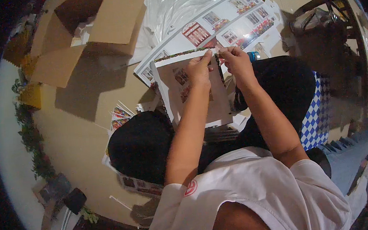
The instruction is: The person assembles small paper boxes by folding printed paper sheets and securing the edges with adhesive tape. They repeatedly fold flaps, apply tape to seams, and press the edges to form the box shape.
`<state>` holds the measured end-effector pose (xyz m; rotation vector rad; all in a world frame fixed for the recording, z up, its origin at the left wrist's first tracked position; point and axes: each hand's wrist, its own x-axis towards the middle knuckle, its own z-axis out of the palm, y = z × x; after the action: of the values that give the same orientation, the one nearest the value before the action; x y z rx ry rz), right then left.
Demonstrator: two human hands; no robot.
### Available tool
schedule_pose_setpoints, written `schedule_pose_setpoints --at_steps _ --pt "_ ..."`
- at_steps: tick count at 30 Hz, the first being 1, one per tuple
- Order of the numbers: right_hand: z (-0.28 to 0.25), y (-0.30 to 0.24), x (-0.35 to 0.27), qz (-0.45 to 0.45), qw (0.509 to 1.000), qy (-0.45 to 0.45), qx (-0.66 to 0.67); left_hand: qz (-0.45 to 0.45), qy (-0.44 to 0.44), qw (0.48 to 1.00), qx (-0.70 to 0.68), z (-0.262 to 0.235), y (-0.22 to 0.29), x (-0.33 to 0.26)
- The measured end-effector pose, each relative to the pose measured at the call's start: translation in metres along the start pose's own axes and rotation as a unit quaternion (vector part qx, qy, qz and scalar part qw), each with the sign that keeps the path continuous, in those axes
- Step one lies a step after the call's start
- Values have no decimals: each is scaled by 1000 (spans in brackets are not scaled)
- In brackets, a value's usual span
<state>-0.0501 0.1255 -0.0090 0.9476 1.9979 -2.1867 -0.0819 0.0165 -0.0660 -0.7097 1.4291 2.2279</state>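
A flat white panel [167, 84] with printed windows and a leafy printed border rests tilted over my lap. My left hand [198, 72] is closed on its upper right part, the thumb pressed on the face near the top edge. At that same corner, the fingertips of my right hand [238, 63] are pinched together. Whatever they hold there is too small to make out. Just beyond both hands lies a large printed sheet [218, 30] with house fronts, windows and flowers. A small blue object [254, 56] sits beside my right wrist.
An open cardboard box [116, 18] stands at the far left, with crumpled clear plastic [175, 5] beside it. Printed scraps [120, 116] lie by my left knee. To the right are a blue-and-white checked piece [316, 115] and dark furniture [354, 23]. Greenery [29, 131] runs along the left.
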Motion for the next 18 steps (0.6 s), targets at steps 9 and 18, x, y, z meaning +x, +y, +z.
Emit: schedule_pose_setpoints --at_steps 9,18 --pt "18 12 10 -31 993 51 -103 30 -19 999 -27 -5 -6 2" --pt "18 3 18 23 987 69 -144 51 -28 997 -47 -2 1 -3"
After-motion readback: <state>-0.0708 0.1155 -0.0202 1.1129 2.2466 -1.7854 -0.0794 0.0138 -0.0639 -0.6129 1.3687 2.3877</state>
